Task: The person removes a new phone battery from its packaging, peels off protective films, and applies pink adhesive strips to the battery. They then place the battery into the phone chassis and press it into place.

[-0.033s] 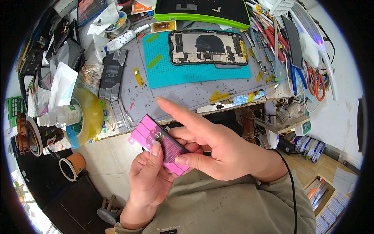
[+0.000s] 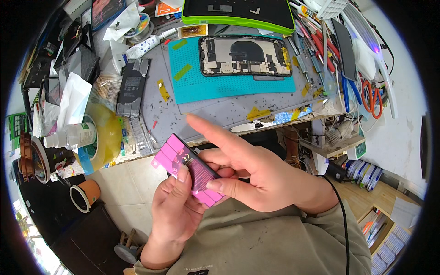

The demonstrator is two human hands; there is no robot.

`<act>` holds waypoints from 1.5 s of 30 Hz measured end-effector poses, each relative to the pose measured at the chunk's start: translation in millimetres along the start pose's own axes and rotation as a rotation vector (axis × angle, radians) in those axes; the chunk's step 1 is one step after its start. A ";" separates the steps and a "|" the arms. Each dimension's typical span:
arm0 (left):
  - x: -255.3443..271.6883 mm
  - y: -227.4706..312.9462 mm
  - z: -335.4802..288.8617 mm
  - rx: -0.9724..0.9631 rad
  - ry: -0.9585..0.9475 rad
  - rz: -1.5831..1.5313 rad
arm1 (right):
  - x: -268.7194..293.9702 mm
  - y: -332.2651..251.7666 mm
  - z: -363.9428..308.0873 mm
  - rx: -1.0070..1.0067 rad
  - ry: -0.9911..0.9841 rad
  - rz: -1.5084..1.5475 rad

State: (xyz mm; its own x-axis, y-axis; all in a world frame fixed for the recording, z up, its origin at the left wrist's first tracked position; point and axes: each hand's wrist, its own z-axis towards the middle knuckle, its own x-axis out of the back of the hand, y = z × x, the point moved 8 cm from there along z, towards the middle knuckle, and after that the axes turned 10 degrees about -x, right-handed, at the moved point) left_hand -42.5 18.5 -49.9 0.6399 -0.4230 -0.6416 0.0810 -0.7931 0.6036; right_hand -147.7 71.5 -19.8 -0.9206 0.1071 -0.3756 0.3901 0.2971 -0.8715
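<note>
One pink-faced phone battery (image 2: 192, 168) is held above the person's lap, just in front of the table (image 2: 151, 107). Two hands share it: the left grip (image 2: 176, 201) is closed on its lower side, thumb on the pink face, and the right grip (image 2: 254, 169) pinches its right-hand edge between thumb and bent fingers, with one index finger stretched out past it.

A second battery, black (image 2: 131, 89), lies at the left of the table. One opened phone (image 2: 245, 56) rests on one teal mat (image 2: 229, 91), which carries two yellow tape strips (image 2: 182, 72) left of the phone. There is one clear bottle (image 2: 75, 136), one pair of orange-handled scissors (image 2: 371, 101) and, on the floor, one orange-brown bin (image 2: 89, 193).

The battery's underside and several fingertips are hidden behind it. The green-edged tray (image 2: 238, 20) is cut off at the top. The red-handled tools (image 2: 319, 43) overlap too much to count, and the black clutter at far left is hard to make out.
</note>
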 end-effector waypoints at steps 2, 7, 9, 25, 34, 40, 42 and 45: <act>-2.9 0.4 1.9 0.020 -0.062 -0.031 | -0.1 -2.4 -1.7 0.062 -0.008 0.007; -5.7 4.7 1.9 0.017 -0.084 -0.257 | -2.2 -13.1 -3.3 0.041 -0.010 -0.203; -5.8 8.0 2.0 -0.015 -0.079 -0.275 | 2.6 -18.2 -10.3 0.103 -0.001 -0.187; -16.2 19.2 3.6 -0.211 -0.172 -0.130 | 24.3 -16.6 -29.3 0.162 0.290 -0.095; -12.3 20.5 6.2 -0.224 -0.054 -0.085 | 18.6 -57.6 -43.5 0.669 0.558 -0.825; -10.0 13.9 5.1 -0.071 -0.148 -0.107 | 16.5 -65.0 -41.7 0.652 0.326 -0.830; -16.8 11.6 6.1 -0.013 -0.199 -0.122 | 16.9 -68.2 -42.6 0.612 0.304 -0.846; -15.2 6.9 3.9 -0.020 -0.174 -0.069 | 17.1 -69.5 -44.4 0.550 0.247 -0.852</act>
State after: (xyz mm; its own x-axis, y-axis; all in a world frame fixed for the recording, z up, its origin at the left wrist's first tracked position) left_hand -54.6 17.7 -37.9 0.4904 -0.4387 -0.7530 0.1366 -0.8147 0.5636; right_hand -191.4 94.7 48.3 -0.8491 0.2742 0.4516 -0.4925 -0.1014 -0.8644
